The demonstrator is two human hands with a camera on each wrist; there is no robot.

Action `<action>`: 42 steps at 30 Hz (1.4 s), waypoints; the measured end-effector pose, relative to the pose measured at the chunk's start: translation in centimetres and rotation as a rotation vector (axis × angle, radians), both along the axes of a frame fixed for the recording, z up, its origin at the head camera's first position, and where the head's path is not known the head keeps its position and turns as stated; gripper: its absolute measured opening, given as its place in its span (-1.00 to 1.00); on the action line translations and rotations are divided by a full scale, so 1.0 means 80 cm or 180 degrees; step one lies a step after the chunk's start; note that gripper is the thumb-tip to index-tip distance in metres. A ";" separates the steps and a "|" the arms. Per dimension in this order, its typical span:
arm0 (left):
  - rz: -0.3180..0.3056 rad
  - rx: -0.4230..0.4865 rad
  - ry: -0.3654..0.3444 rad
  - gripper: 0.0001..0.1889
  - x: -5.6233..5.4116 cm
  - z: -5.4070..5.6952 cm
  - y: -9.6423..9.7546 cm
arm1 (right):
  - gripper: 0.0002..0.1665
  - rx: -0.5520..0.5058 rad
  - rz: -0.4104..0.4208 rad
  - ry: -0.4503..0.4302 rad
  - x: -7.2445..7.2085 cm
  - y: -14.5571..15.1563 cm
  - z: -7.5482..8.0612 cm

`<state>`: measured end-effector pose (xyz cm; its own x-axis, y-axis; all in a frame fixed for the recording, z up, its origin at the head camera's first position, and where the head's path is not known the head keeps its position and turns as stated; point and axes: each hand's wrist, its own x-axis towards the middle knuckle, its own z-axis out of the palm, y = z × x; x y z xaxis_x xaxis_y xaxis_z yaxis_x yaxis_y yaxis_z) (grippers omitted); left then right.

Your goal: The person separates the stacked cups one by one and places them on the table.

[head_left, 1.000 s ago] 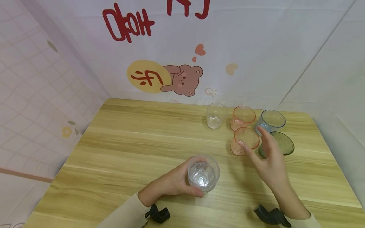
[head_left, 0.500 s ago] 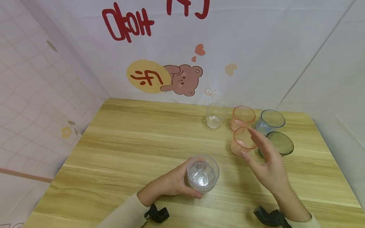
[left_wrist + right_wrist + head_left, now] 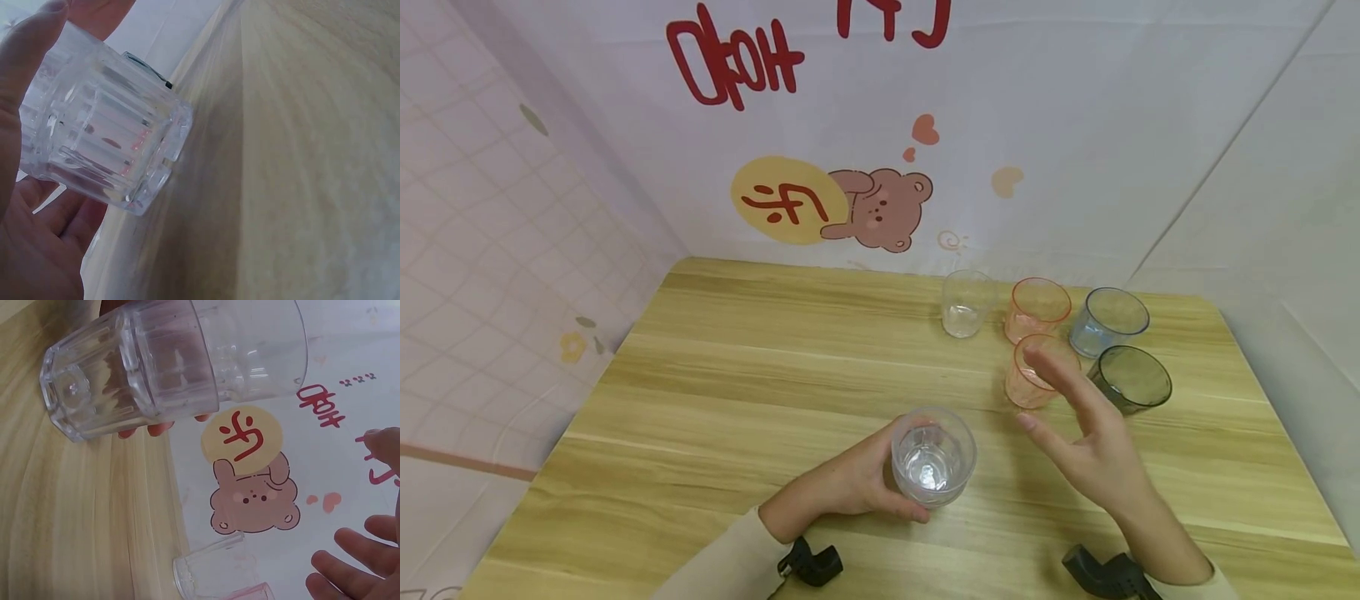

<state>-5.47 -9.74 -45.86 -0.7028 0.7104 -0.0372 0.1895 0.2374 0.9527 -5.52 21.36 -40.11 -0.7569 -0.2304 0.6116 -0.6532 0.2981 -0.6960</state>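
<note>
My left hand (image 3: 868,479) grips a stack of clear plastic cups (image 3: 932,471), its thumb and fingers wrapped round the side. In the right wrist view, one clear cup (image 3: 181,356) sits nested inside another, held just over the wooden surface. Held in the air with nothing in it, my right hand (image 3: 1101,454) has its thumb and fingers spread apart. Its fingertips overlap the view of the front orange-rimmed cup (image 3: 1026,390); whether they touch it is unclear. To the right of that cup stands a dark green cup (image 3: 1135,383).
Behind these stand a clear cup (image 3: 964,312), a red-rimmed cup (image 3: 1033,321) and a blue-rimmed cup (image 3: 1101,329), close together near the back edge. The wooden table (image 3: 760,350) meets a printed white cloth wall (image 3: 1075,125) behind.
My right hand has shifted left and slightly nearer to me, away from the blue and green cups, which now show more fully. The left hand keeps its stack in place.
</note>
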 end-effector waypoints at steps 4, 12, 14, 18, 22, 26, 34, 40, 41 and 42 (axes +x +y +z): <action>0.0003 -0.0018 -0.0008 0.10 0.000 0.000 -0.001 | 0.00 0.0116 0.0002 -0.0084 0.004 -0.002 0.001; -0.0002 0.0036 -0.0090 0.09 0.000 -0.001 0.001 | 0.02 0.0178 0.0298 -0.0091 0.007 -0.008 0.003; -0.0011 0.0050 -0.0093 0.09 0.000 -0.001 0.001 | -0.01 0.0164 0.0338 -0.0078 0.007 -0.010 0.003; -0.0023 0.0092 -0.0076 0.07 -0.001 0.000 0.002 | -0.02 0.0173 0.0375 -0.0059 0.006 -0.013 0.003; -0.0030 0.0107 -0.0088 0.08 -0.002 -0.001 0.002 | 0.00 0.0227 0.0381 -0.0112 0.007 -0.015 0.003; -0.0037 0.0094 -0.0087 0.08 -0.001 -0.002 0.002 | -0.03 0.0271 0.0434 -0.0115 0.007 -0.017 0.002; -0.0062 0.0070 -0.0021 0.09 0.000 -0.004 0.000 | 0.01 0.0336 0.0650 -0.0141 0.010 -0.023 -0.002; -0.0080 0.0049 -0.0009 0.10 0.000 -0.003 -0.001 | 0.10 0.0582 0.0697 -0.0428 0.016 -0.026 -0.005; -0.0086 0.0060 -0.0010 0.10 0.000 -0.003 -0.001 | 0.12 0.0619 0.0689 -0.0480 0.017 -0.027 -0.004; -0.0090 0.0068 -0.0009 0.10 0.000 -0.003 -0.001 | 0.13 0.0651 0.0679 -0.0543 0.018 -0.027 -0.004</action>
<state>-5.45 -9.82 -46.08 -0.6824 0.7306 -0.0237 0.1933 0.2116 0.9580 -4.11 19.20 -40.43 -0.7658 -0.4995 0.4051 -0.5952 0.3120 -0.7405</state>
